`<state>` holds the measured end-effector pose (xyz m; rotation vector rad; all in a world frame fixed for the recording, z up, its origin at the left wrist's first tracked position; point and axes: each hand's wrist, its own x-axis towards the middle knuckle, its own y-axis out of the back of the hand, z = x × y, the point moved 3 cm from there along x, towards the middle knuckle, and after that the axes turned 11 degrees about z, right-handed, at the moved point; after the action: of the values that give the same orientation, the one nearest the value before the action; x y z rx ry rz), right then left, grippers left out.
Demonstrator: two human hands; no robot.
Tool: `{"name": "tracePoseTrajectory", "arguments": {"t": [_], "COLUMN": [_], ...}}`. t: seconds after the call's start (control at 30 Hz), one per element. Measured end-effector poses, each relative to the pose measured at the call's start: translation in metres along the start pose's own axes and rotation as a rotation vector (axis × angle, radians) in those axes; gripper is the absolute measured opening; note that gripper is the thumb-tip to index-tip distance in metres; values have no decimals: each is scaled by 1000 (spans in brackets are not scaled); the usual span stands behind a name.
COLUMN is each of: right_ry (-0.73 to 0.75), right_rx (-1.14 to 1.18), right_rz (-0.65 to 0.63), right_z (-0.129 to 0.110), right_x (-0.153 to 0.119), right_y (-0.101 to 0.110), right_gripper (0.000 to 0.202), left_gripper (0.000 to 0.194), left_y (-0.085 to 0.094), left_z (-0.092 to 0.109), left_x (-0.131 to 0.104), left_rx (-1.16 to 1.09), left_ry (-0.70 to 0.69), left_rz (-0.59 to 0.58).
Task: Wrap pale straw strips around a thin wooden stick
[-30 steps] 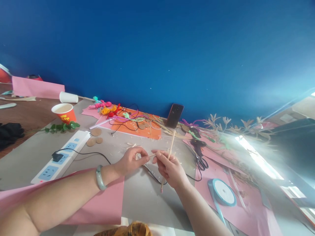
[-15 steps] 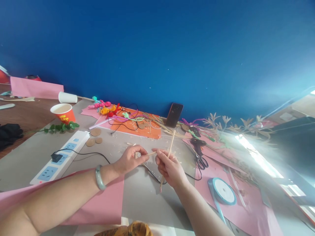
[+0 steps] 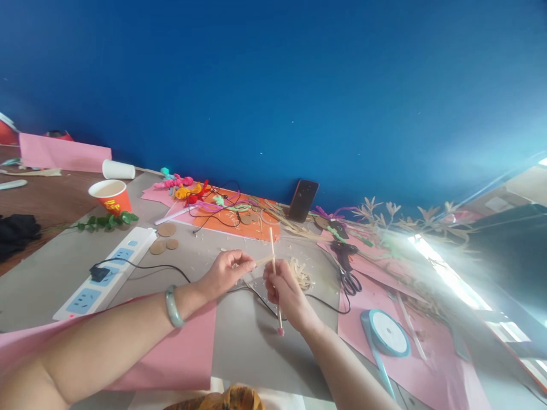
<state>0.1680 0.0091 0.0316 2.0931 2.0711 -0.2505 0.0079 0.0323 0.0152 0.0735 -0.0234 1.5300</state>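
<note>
**Both hands occupied: wooden stick and pale strip, mid-bench**

Item, right hand [image 3: 287,287]: closed around a thin wooden stick [image 3: 272,242], thumb and fingers pressed together on it. I see the stick nearly upright, plain at the top, a small pink tip at the lower end, held above the grey bench [image 3: 252,364].

Item, left hand [image 3: 228,274]: thumb and forefinger pinching a narrow pale strip [image 3: 264,261] that runs across to the stick just above the right fingers. Whether it is fixed there I cannot tell. A pale green bangle [image 3: 173,307] circles the wrist.

Beneath the hands, one black cable. Just behind the right hand, a heap of pale strips [image 3: 301,274].

To my left: white power strip [image 3: 111,277] with a black plug [image 3: 99,274] seated; three wooden discs [image 3: 166,229]; leafy green sprig [image 3: 105,222]; red paper cup [image 3: 117,202], upright; white cup [image 3: 118,169], on its side.

To my right: black glue gun [image 3: 344,252]; black-handled scissors [image 3: 351,283]; spool of light blue ribbon [image 3: 388,333] on pink paper [image 3: 444,376].

At the rear: orange sheet [image 3: 262,229] under assorted craft pieces; smartphone [image 3: 303,200] propped near the blue wall [image 3: 273,91].
</note>
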Motion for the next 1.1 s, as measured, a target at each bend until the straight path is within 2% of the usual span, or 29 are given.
{"name": "tracePoseTrajectory", "arguments": {"t": [0.1, 0.2, 0.33, 0.43, 0.83, 0.93, 1.1], "right_ry": [62, 146, 252, 263, 95, -6, -178], "right_rx": [-169, -311, -374, -361, -269, -209, -26], "right_rz": [-73, -144, -106, -72, -48, -81, -162], "right_z": [-3, -6, -7, -5, 1, 1, 4], "right_x": [-4, -4, -1, -1, -2, -4, -6], "right_y": [-6, -7, -5, -7, -10, -10, -12], "right_gripper": [8, 17, 25, 36, 48, 47, 47], "left_gripper": [26, 26, 25, 25, 28, 29, 27], "left_y": [0, 1, 0, -1, -6, -6, -4], "left_z": [1, -1, -8, -11, 2, 2, 6], "left_x": [0, 1, 2, 1, -8, -7, -6], "left_rx": [25, 40, 39, 51, 100, 111, 118], "left_ry": [-25, -23, -20, -29, -25, -45, -154], "left_rz": [1, 25, 42, 43, -34, -37, -36]}}
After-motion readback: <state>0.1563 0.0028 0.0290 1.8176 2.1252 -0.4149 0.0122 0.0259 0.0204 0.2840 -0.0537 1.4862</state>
